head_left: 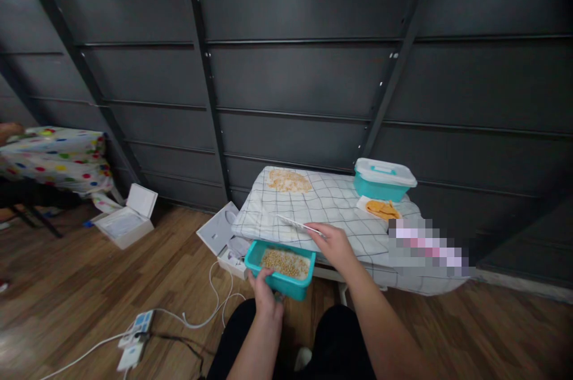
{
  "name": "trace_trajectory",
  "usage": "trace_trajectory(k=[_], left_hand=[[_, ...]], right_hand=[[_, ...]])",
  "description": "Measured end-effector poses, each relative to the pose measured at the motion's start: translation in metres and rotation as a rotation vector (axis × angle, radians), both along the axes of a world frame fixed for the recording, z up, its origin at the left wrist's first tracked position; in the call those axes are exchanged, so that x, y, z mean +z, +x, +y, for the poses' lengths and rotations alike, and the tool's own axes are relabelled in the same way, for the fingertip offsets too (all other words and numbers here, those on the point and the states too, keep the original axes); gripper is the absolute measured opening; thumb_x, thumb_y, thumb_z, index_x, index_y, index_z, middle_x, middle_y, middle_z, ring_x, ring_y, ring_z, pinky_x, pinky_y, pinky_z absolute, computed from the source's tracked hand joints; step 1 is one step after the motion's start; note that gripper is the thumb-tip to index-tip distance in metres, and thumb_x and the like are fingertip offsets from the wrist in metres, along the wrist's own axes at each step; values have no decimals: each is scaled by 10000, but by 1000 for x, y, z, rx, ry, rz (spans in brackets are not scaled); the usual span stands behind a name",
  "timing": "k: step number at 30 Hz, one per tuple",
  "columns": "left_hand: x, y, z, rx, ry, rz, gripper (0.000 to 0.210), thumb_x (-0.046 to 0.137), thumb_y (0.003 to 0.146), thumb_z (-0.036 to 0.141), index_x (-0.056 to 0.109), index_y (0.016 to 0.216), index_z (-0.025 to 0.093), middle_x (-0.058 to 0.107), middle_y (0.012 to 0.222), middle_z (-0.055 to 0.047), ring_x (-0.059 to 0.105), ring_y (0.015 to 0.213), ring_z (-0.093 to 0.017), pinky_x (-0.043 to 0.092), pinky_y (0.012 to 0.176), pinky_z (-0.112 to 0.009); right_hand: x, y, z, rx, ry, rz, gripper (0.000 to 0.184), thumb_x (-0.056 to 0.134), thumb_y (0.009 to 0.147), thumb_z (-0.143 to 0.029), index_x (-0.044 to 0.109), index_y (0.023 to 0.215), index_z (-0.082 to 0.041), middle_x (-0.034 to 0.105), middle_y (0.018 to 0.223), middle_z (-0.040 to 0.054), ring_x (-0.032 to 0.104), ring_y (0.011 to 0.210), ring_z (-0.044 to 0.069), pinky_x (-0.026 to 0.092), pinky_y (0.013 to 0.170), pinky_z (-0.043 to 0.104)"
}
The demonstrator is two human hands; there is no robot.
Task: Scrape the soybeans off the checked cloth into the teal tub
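Head view showed work seemingly partway: left hand [264,289] clasping a teal rectangular plastic tub [289,288] at six o'clock, round tan beans [284,262] already inside, right hand [330,241] pinching a thin white flat piece [294,223], while a tan granular patch [289,181] lay on white checked cloth [333,195] at twelve.

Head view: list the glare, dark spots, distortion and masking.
Head view, pale glare on the floor at lower left; head view, darkness fills the upper right corner; head view, wall beams lean, perhaps from lens distortion; head view, coarse pixels hide part of the tablecloth.
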State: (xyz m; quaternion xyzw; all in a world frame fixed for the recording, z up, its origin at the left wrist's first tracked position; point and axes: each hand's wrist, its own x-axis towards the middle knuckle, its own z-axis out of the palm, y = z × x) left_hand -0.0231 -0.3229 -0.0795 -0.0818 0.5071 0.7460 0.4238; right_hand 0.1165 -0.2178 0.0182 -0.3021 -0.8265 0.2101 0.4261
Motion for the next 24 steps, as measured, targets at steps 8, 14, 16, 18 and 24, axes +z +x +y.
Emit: trace_trajectory(k=[8, 14, 16, 18, 24], left_hand=[[6, 3, -4, 24, 34, 56, 685, 620, 596, 235, 430, 1238, 376, 610, 989, -13, 618, 711, -199, 481, 570, -311], [13, 4, -8, 48, -32, 38, 716, 638, 604, 250, 398, 1268, 369, 598, 944, -13, 592, 684, -190, 458, 549, -299], [15, 4, -8, 53, -26, 44, 722, 641, 607, 251, 393, 1274, 370, 601, 952, -12, 596, 696, -192, 461, 558, -300], [15, 4, -8, 63, -26, 57, 729, 643, 606, 246, 388, 1277, 372, 603, 957, -9, 593, 695, -186, 459, 561, -295], [11, 2, -7, 55, -36, 53, 754, 649, 610, 245, 358, 1293, 373, 589, 966, -9, 594, 690, -181, 463, 568, -302]], right_hand=[[17, 6, -5, 116, -67, -41, 262, 535, 902, -319, 746, 1025, -227, 748, 1019, 52, 701, 932, 227, 554, 840, 374], [22, 8, -14, 163, -118, -72, 266, 535, 903, -346, 748, 1029, -248, 745, 1031, 37, 700, 936, 225, 552, 850, 377], [23, 9, -17, 184, -123, -93, 266, 534, 904, -348, 748, 1031, -252, 744, 1034, 33, 700, 936, 221, 554, 846, 369], [23, 10, -19, 208, -119, -117, 269, 527, 910, -349, 744, 1042, -260, 742, 1046, 25, 698, 938, 216, 556, 842, 359], [20, 11, -20, 86, -25, 0, 267, 533, 910, -345, 742, 1043, -245, 747, 1023, 36, 704, 917, 219, 562, 829, 355]])
